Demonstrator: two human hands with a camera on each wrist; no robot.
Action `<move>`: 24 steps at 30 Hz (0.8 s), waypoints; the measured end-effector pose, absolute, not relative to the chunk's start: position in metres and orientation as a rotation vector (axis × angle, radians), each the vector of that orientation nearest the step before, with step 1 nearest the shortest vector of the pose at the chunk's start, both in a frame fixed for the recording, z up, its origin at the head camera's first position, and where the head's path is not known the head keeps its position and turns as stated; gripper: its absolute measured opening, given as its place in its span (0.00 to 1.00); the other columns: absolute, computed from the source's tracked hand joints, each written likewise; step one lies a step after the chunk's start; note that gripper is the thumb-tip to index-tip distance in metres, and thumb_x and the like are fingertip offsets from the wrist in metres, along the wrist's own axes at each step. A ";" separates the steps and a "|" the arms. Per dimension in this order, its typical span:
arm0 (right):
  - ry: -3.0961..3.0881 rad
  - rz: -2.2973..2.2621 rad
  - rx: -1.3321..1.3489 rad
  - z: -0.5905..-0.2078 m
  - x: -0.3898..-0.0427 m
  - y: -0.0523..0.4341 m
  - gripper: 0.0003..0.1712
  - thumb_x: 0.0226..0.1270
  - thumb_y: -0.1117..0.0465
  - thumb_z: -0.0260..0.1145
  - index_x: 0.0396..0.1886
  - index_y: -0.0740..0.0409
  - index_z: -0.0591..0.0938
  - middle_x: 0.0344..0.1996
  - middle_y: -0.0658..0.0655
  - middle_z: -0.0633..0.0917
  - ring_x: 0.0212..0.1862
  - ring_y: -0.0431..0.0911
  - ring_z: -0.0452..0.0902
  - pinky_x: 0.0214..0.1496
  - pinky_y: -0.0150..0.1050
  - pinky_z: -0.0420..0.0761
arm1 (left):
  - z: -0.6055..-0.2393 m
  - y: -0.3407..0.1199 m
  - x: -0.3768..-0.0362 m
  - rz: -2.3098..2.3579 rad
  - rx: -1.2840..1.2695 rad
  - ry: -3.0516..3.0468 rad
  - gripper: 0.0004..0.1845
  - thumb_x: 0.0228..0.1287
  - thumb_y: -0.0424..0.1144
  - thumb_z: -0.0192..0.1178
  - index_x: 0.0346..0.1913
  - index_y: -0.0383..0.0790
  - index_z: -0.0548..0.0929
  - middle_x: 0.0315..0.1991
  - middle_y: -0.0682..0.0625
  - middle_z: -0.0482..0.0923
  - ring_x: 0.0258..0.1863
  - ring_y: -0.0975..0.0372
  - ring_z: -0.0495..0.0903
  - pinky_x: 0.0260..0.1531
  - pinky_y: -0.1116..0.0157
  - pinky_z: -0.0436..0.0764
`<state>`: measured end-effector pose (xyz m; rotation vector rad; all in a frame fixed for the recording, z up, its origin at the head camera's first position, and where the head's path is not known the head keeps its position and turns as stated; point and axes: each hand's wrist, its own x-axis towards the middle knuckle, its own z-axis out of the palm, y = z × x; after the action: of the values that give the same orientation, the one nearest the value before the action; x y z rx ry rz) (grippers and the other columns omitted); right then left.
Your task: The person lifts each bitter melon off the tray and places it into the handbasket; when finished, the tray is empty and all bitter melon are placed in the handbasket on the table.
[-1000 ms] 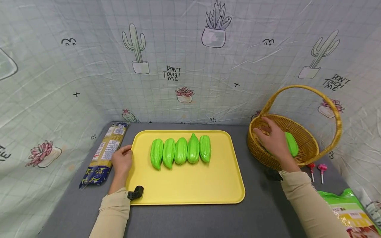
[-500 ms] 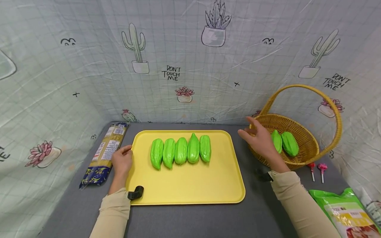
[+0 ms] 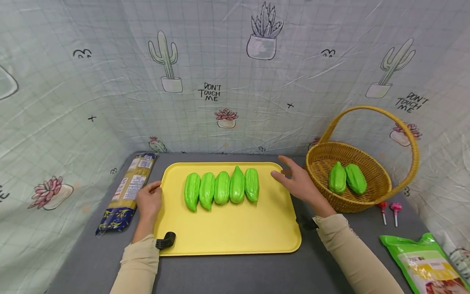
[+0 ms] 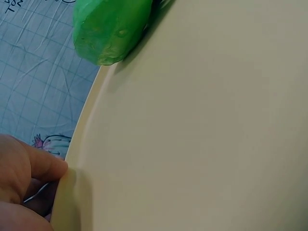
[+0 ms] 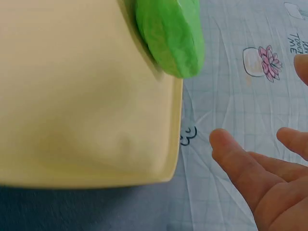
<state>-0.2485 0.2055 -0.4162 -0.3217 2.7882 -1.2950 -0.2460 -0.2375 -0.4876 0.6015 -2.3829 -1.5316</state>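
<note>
Plainly, the right hand's fingers (image 5: 233, 161) are spread and bare, thumb apart, pointing inward over the far right corner of the yellow tray (image 3: 235, 232); that right hand (image 3: 299, 182) is near the end of a row of five green fruits (image 3: 222, 188) lying on the tray, its forearm slanting in from the lower right. The left hand (image 3: 148, 203) holds the tray's left rim with bent fingers, forearm nearly upright in view. Beyond the right wrist, a wicker basket (image 3: 323, 157) contains two more fruits (image 3: 337, 178).
</note>
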 end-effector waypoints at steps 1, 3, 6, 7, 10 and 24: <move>2.773 -1.299 -0.327 -0.417 -0.249 0.204 0.47 0.75 0.38 0.59 0.83 0.52 0.53 0.82 0.62 0.56 0.73 0.67 0.68 0.63 0.63 0.78 | -0.488 -0.238 -0.246 -1.529 0.603 -2.384 0.19 0.77 0.31 0.50 0.64 0.31 0.81 0.60 0.32 0.80 0.58 0.45 0.79 0.32 0.84 0.66; 2.754 -1.305 -0.333 -0.419 -0.249 0.200 0.47 0.75 0.38 0.60 0.83 0.51 0.53 0.82 0.62 0.56 0.72 0.67 0.69 0.63 0.63 0.78 | -0.488 -0.238 -0.247 -1.524 0.608 -2.385 0.19 0.77 0.32 0.49 0.64 0.32 0.81 0.60 0.32 0.80 0.58 0.46 0.79 0.33 0.83 0.67; 2.737 -1.299 -0.342 -0.422 -0.249 0.196 0.47 0.75 0.38 0.60 0.83 0.50 0.54 0.81 0.64 0.57 0.72 0.67 0.70 0.62 0.63 0.79 | -0.489 -0.238 -0.248 -1.516 0.598 -2.392 0.19 0.77 0.32 0.49 0.64 0.32 0.81 0.60 0.33 0.80 0.58 0.45 0.79 0.37 0.80 0.70; 2.733 -1.296 -0.345 -0.423 -0.249 0.194 0.46 0.75 0.38 0.60 0.83 0.49 0.55 0.81 0.65 0.58 0.72 0.67 0.70 0.62 0.62 0.79 | -0.489 -0.238 -0.248 -1.515 0.595 -2.393 0.19 0.77 0.32 0.49 0.64 0.32 0.81 0.60 0.32 0.80 0.58 0.45 0.79 0.38 0.79 0.70; 2.729 -1.265 -0.356 -0.427 -0.251 0.187 0.45 0.75 0.37 0.60 0.83 0.47 0.56 0.80 0.67 0.59 0.71 0.68 0.71 0.63 0.61 0.79 | -0.489 -0.238 -0.248 -1.515 0.592 -2.396 0.19 0.77 0.32 0.49 0.64 0.32 0.81 0.61 0.32 0.80 0.58 0.45 0.79 0.38 0.78 0.70; 2.633 -1.249 -0.385 -0.434 -0.257 0.149 0.50 0.74 0.37 0.61 0.84 0.52 0.51 0.82 0.62 0.56 0.71 0.69 0.70 0.67 0.61 0.76 | -0.491 -0.238 -0.250 -1.513 0.587 -2.385 0.18 0.77 0.31 0.50 0.63 0.31 0.81 0.60 0.32 0.80 0.58 0.45 0.79 0.34 0.83 0.67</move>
<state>-0.2566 0.1494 -0.4343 -0.3849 2.6332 -1.2487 -0.2498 -0.2380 -0.4913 0.5872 -2.3855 -1.5131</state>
